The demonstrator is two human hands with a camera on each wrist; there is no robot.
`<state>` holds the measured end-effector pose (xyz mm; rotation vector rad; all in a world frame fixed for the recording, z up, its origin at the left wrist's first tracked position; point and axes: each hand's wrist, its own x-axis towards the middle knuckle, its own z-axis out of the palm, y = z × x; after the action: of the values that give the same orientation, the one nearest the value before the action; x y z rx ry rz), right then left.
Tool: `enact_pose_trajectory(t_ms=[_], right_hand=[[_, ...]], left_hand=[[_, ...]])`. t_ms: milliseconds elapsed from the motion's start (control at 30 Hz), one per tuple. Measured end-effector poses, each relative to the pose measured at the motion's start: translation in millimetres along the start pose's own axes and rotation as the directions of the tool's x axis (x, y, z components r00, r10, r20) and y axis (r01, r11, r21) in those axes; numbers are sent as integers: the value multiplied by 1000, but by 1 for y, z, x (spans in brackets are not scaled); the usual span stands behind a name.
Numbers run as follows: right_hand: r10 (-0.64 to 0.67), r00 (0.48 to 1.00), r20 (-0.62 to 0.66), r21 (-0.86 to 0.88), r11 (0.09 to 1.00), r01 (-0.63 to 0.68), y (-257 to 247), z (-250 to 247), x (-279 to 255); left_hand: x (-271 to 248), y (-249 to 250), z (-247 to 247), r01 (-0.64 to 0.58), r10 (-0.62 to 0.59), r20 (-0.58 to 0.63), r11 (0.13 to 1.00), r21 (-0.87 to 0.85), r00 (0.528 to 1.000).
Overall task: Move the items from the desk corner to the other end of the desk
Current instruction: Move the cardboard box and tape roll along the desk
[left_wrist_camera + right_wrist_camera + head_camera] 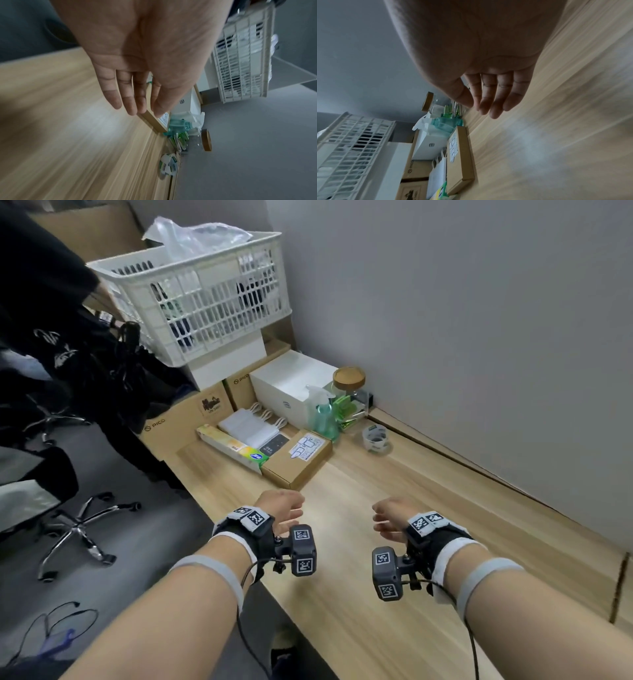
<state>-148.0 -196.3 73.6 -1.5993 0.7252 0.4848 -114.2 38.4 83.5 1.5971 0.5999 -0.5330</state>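
Observation:
Both hands hover over the wooden desk (pixel 359 594), holding nothing. My left hand (pixel 282 506) has straight fingers (pixel 132 102) and is a short way in front of a flat brown cardboard box (pixel 298 460) (pixel 154 122). My right hand (pixel 387 518) is relaxed, its fingers (pixel 488 105) apart from everything. In the desk corner lie a long wrap box (pixel 233 446), white pouches (pixel 248 424), a white box (pixel 291 386), a teal spray bottle (pixel 322 414) (pixel 447 124), a cork-lidded glass jar (pixel 349 390) with green packets (pixel 346 409), and a tape roll (pixel 375 438) (pixel 169 165).
A white slatted basket (pixel 205 299) sits on stacked cardboard boxes (pixel 181 422) behind the corner items. The grey wall (pixel 479 337) runs along the desk's right side. An office chair (pixel 78 525) and dark clothing stand left of the desk, on the floor side.

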Motion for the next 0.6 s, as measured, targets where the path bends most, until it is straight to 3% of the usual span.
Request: enact_pose_trajectory(t_ms=[167, 333, 600], right_hand=[[68, 991, -119, -15, 997, -70, -35, 45, 51], [127, 977, -168, -14, 991, -132, -59, 82, 83], [173, 955, -241, -41, 981, -188, -59, 100, 124]], left_hand=[[92, 37, -38, -55, 45, 52, 977, 204, 998], [161, 68, -64, -104, 81, 70, 887, 449, 994], [237, 90, -32, -219, 156, 156, 758, 615, 975]])
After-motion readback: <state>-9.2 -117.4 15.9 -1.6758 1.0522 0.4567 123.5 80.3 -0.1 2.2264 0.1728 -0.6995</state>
